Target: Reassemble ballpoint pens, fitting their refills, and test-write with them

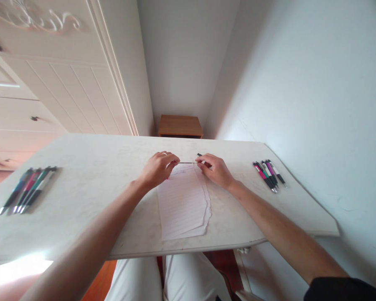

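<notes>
My left hand (pixel 158 168), a ring on one finger, is closed in a pinch at the left end of a thin dark rod (pixel 186 162) that looks like a pen refill. A small reddish bit shows below its fingers. My right hand (pixel 216 169) pinches the rod's other end, and a short dark piece (pixel 199 154) sticks out above its fingertips. Both hands are over the top of some lined paper sheets (pixel 183 205) with torn right edges and faint writing along the top. What else the fingers hold is hidden.
Several click pens (pixel 33 190) lie side by side on the left of the white table (pixel 97 167). Another group of pens (pixel 269 175) lies on the right, near the wall. A wooden box-like stand (pixel 180 125) is beyond the far edge, with a white cabinet (pixel 65 83) at left.
</notes>
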{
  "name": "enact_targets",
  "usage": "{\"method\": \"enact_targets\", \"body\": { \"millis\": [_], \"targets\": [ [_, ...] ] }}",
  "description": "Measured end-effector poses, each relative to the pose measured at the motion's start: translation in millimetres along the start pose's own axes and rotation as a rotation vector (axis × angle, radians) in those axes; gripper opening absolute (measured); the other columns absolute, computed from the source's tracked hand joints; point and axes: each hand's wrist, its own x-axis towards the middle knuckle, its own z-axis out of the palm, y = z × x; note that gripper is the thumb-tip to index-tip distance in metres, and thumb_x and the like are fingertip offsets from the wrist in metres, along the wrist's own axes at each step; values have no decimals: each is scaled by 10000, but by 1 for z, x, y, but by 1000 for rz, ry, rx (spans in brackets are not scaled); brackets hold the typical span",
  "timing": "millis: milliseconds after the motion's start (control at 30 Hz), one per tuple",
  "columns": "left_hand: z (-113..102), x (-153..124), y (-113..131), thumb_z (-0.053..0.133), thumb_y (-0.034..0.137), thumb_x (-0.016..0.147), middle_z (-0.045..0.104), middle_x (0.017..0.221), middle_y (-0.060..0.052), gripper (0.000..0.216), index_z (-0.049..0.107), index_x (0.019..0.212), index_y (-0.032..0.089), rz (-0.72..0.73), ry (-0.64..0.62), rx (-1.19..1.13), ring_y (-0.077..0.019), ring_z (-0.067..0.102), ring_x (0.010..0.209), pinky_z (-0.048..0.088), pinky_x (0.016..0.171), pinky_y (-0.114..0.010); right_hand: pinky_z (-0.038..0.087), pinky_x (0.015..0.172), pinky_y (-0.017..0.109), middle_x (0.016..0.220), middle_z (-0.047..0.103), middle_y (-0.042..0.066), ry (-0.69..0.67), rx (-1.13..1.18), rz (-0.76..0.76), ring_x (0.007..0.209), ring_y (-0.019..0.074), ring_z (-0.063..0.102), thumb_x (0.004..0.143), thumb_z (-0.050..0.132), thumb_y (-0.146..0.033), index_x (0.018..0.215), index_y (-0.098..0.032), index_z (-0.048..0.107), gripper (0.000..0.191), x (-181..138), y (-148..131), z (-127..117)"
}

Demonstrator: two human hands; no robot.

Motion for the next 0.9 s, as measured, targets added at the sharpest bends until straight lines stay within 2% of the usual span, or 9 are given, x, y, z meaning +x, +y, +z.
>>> {"method": "enact_targets", "body": {
  "millis": [433, 700, 900],
  "targets": [
    [10, -3, 8, 514, 126, 881, 723, 857, -42, 179, 679, 872, 195, 59, -36, -64, -198, 640, 823, 478, 794, -328, 502, 623, 266, 883, 676, 54, -83, 47, -60, 640, 130, 581, 887, 573, -214, 962, -196, 687, 138, -2, -5, 2],
    [11, -4, 8, 507, 130, 886, 723, 864, -45, 187, 681, 884, 200, 70, -38, -55, -199, 644, 834, 482, 798, -334, 504, 622, 274, 871, 677, 57, -87, 59, -73, 641, 134, 583, 885, 567, -239, 958, -197, 698, 157, -1, -8, 1],
    [11, -4, 9, 513, 205, 912, 719, 890, -52, 172, 686, 918, 201, 64, -57, -70, -199, 647, 856, 487, 825, -343, 516, 594, 269, 853, 714, 54, -56, 153, 42, 590, 129, 614, 856, 644, -316, 896, -191, 723, 153, 0, 0, 2]
  ]
}}
